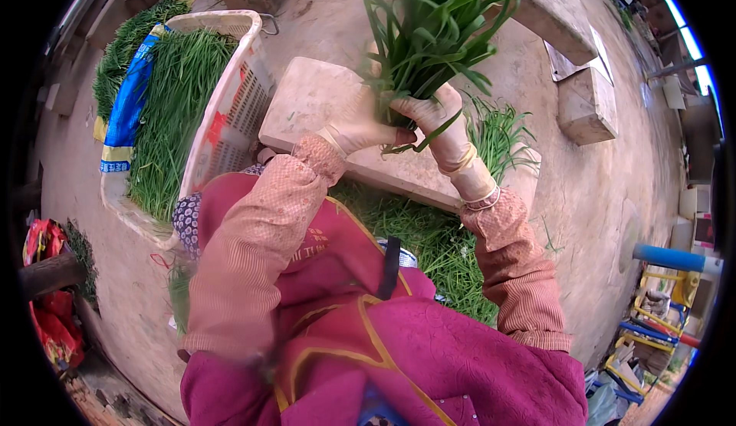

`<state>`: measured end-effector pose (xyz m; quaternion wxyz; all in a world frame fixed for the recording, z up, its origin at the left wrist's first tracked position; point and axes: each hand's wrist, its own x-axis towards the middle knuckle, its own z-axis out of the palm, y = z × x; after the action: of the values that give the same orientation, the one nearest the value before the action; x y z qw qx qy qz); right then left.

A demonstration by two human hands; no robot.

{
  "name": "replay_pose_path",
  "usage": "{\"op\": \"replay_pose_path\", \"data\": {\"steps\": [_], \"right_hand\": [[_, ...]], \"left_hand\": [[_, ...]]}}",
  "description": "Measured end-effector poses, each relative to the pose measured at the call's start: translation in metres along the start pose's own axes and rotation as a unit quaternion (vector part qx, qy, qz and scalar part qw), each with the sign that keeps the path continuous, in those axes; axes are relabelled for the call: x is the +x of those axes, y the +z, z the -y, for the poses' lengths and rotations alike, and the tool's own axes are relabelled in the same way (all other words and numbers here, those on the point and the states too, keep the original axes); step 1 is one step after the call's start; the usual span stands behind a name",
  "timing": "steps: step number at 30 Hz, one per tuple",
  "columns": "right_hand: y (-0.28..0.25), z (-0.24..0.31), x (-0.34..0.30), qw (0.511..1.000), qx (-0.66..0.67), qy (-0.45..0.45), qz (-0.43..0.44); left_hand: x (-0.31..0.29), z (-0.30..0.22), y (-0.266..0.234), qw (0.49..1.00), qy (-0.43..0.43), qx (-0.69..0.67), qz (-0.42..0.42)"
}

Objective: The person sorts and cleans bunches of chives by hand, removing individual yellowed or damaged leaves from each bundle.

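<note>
Both my hands wear pale gloves and hold up a bunch of garlic chives (pixel 437 39) with long, flat green leaves. My right hand (pixel 441 119) is wrapped round the lower part of the bunch. On its left side is my left hand (pixel 366 128), its thumb across the lower ends; its other fingers are blurred and partly hidden by the leaves. Beneath the hands stands a low pale block (pixel 310 92) like a bench. More loose chives (pixel 498 131) lie on its right end, beside my right wrist.
On the left a white plastic basket (pixel 249 65) is heaped with long green leaves, with a blue sack strip (pixel 134 108) along its side. Cut greens (pixel 460 265) cover the floor by my lap. More blocks (pixel 586 104) stand at the far right.
</note>
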<state>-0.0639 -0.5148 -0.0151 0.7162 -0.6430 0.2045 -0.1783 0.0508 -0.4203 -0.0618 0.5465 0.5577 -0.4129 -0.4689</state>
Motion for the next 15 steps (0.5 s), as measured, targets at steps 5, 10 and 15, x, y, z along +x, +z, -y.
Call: {"op": "replay_pose_path", "data": {"steps": [5,10,15], "right_hand": [[0.012,-0.027,0.014,0.999,0.030,-0.011,0.042],[0.025,-0.031,0.036,0.989,0.093,0.081,0.076],[0.018,0.006,0.028,0.983,-0.006,-0.105,0.148]], "left_hand": [[0.005,0.066,0.001,0.990,0.060,-0.030,-0.128],[0.007,0.085,-0.008,0.961,0.075,-0.089,-0.251],[-0.009,0.099,-0.025,0.887,0.065,-0.262,-0.374]]}}
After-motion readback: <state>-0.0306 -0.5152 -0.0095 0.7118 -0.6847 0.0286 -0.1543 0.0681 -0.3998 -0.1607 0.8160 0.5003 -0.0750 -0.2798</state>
